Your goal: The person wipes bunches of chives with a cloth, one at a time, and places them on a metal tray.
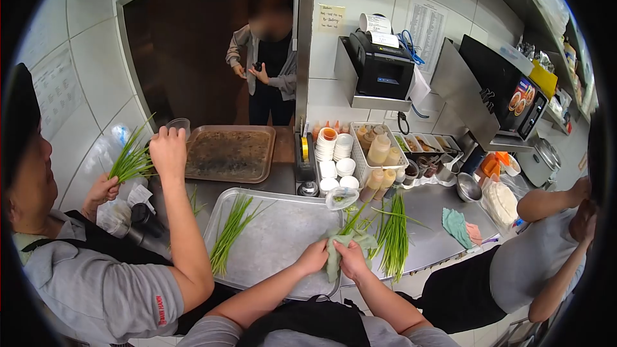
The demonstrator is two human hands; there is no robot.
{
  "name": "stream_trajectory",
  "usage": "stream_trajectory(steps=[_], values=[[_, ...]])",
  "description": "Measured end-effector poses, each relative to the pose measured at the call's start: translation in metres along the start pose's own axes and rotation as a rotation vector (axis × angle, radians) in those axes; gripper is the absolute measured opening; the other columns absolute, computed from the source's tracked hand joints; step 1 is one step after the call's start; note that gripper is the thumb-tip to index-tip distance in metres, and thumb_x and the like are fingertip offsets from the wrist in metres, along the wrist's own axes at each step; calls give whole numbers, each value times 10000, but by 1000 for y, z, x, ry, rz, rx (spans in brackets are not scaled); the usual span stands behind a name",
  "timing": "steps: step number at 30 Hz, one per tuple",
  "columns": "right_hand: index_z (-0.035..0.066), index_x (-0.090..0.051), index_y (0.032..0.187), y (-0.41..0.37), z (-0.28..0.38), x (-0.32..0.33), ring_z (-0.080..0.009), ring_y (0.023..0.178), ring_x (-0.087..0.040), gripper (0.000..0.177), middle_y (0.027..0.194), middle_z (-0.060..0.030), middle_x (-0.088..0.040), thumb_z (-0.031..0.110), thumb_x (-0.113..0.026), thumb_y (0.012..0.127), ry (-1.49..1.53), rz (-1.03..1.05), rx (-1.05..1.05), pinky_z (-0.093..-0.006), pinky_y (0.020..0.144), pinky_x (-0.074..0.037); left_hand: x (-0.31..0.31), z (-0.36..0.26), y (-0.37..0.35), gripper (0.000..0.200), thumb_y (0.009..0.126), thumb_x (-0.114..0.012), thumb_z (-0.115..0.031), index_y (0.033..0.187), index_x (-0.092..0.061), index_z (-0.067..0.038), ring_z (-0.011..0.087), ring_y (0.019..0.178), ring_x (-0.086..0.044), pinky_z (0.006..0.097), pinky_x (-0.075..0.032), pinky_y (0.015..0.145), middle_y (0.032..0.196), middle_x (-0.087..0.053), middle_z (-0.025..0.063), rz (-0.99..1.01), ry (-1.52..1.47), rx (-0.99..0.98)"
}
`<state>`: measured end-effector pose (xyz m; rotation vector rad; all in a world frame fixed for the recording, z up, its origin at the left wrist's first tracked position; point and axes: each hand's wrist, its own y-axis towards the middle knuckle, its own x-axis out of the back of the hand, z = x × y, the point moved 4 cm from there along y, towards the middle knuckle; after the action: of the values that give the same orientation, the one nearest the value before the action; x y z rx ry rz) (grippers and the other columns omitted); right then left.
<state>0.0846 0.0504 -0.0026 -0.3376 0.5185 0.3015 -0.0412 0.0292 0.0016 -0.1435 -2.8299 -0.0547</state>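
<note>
My left hand [313, 258] and my right hand [351, 259] are close together over the right end of a metal tray [289, 244]. Both are closed on a pale green cloth [333, 258], which wraps a small bunch of chives [350, 223]; their tips poke out above it. A larger bunch of long green chives [393, 238] lies on the steel counter just right of my hands. Another chive bunch [230, 234] rests on the tray's left side. A small clear plastic cup [341, 199] is near the tray's far right corner.
A co-worker at left holds chives [132, 160]; another person stands at right. Beyond the tray are a brown tray [230, 154], stacked white cups [326, 144], and a basket of squeeze bottles [379, 149]. Folded cloths [457, 228] and a metal bowl [469, 187] are rightward. A printer [380, 64] hangs above.
</note>
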Motion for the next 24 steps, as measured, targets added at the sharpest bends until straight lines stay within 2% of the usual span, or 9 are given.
stream_trajectory(steps=[2,7,9,13,17,20,22,23,24], values=[[46,-634,974,3,-1,0,-120,797,-625,84,921,-37,-671,81,-622,898,25,-25,14,-274,719,-506,-2,-10,-4,298,931,-419,-139,1160,-542,5,416,953,-604,431,-472,834,1039,-618,262,29,49,26],[39,-641,959,5,8,0,-127,778,-630,73,907,-43,-676,64,-617,895,32,-40,56,-280,708,-510,6,-21,-10,269,954,-432,-186,1129,-536,-10,427,941,-594,443,-471,819,1023,-624,250,-59,113,-115],[35,-640,959,10,21,2,-137,778,-634,75,910,-54,-679,56,-617,891,9,-59,80,-289,697,-514,13,-21,-11,240,965,-461,-220,1068,-556,-25,378,891,-620,411,-478,775,949,-646,201,42,189,0],[44,-639,953,18,33,12,-151,777,-639,72,908,-55,-678,71,-624,888,17,-96,101,-308,705,-521,26,-7,-29,226,969,-488,-234,986,-575,-27,258,777,-621,361,-469,716,844,-635,141,41,74,-88],[68,-626,970,27,52,38,-168,817,-643,92,925,-47,-676,124,-628,897,111,-220,149,-347,737,-525,44,23,-69,233,978,-471,-240,975,-584,-37,219,711,-581,355,-463,690,782,-604,105,60,141,13],[72,-599,1031,30,70,60,-195,878,-642,135,979,-56,-664,152,-600,922,96,-160,205,-370,801,-528,59,69,-89,251,995,-445,-272,990,-587,-66,142,637,-496,295,-431,615,700,-521,38,65,-84,143],[69,-595,1043,22,76,59,-193,878,-642,150,992,-57,-662,159,-601,922,81,-148,205,-365,809,-527,70,83,-98,262,1009,-416,-311,1013,-568,-98,76,616,-423,229,-371,563,671,-444,-20,-145,-639,436],[70,-605,1023,19,77,58,-186,859,-642,132,974,-52,-665,141,-611,913,81,-163,192,-361,788,-527,74,84,-95,231,1003,-442,-320,1027,-542,-113,52,605,-379,198,-334,539,672,-417,-42,-294,-745,371],[70,-616,1004,18,78,57,-179,841,-642,115,957,-46,-668,124,-620,903,80,-177,180,-357,766,-528,73,74,-88,231,1003,-442,-320,1027,-542,-113,52,605,-379,198,-334,539,672,-417,-42,-297,-746,370]])
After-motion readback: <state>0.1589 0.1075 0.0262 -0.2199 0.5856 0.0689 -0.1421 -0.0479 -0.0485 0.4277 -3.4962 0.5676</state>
